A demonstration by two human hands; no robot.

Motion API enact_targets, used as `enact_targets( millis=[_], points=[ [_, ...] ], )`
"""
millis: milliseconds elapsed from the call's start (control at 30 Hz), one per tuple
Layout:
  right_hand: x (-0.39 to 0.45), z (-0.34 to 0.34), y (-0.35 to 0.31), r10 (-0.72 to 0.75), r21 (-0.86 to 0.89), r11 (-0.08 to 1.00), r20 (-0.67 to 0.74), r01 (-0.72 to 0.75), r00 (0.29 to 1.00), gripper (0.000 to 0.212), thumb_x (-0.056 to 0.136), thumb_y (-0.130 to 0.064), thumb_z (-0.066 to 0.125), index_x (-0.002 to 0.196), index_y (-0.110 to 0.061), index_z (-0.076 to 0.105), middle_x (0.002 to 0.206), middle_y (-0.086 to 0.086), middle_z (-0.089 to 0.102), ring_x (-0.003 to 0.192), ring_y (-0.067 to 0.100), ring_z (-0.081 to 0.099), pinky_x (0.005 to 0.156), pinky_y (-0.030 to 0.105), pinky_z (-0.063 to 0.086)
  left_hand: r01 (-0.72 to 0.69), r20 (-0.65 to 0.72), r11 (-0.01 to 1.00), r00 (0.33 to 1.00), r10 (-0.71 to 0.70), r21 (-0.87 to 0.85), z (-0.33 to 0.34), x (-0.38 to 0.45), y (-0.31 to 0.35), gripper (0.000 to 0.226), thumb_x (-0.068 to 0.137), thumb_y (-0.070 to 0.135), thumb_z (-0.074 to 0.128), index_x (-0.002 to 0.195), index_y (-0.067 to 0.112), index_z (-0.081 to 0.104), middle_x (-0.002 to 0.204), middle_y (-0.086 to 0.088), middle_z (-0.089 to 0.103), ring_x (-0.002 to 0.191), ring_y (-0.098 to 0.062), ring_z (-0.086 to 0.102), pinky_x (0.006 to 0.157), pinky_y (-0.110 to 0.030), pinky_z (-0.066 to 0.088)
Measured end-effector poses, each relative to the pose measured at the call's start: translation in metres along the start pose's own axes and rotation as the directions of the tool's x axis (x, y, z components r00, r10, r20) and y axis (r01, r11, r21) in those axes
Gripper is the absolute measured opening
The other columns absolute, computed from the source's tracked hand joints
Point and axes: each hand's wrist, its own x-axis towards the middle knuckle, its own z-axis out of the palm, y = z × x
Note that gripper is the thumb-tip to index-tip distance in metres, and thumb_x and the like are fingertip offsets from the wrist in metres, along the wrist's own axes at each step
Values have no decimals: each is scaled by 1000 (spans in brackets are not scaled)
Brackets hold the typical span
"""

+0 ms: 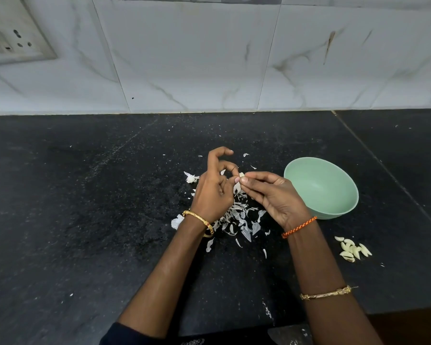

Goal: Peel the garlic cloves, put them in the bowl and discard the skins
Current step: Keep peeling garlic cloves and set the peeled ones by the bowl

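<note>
Garlic, a small pale clove (240, 181), is pinched at frame centre between the curled fingertips of the left hand (213, 192) and right hand (275, 195). Papery white skins (239, 220) are scattered on the black stone counter (85, 195) beneath. A mint-green round bowl (321, 190) is seen at right; peeled cloves (353, 249) are heaped at lower right.

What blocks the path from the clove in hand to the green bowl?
Nothing visible. Both hands, left hand and right hand, pinch the clove just left of the bowl; only bare black counter lies between, and the bowl looks empty.
</note>
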Motion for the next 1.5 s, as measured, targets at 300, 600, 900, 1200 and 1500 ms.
enact_targets(
  millis=[300,600,900,1200,1500],
  points=[
    [-2,-2,-8,38,-6,999,63,-38,997,10,75,9,65,82,2,65,75,10,73,76,15,72,70,21,58,-40,69,994,997,33,101,0,-1,2,50,88,4,56,127,13,27,89,6,56,38,-9,39,44,-22,35],
    [3,0,-2,62,152,986,61,-71,996,15,85,12,56,92,2,64,80,13,70,73,16,72,70,24,59,44,23,998,999,-45,33,3,-6,6,29,85,14,57,106,21,38,78,11,53,41,-6,34,45,-23,33],
    [-3,0,1,-115,-66,991,80,120,990,12,86,9,60,91,2,68,87,12,73,86,17,71,76,20,56,100,-61,987,992,-109,-125,-5,-8,6,6,84,16,71,87,21,72,87,4,63,46,-13,32,45,-28,30],
    [-3,-4,14,-379,-526,750,154,401,912,13,81,-4,73,88,-14,74,90,4,74,84,17,70,82,29,56,149,-104,988,984,-145,36,-9,-10,2,7,74,24,74,72,28,68,80,6,62,46,-6,36,45,-21,31],
    [-3,3,14,-312,-267,904,121,333,942,14,84,3,65,90,-9,70,84,1,73,79,10,67,71,21,55,156,-102,987,983,-150,48,-6,-4,1,15,73,21,68,66,27,56,75,3,55,50,-3,36,50,-20,32]
  ],
)
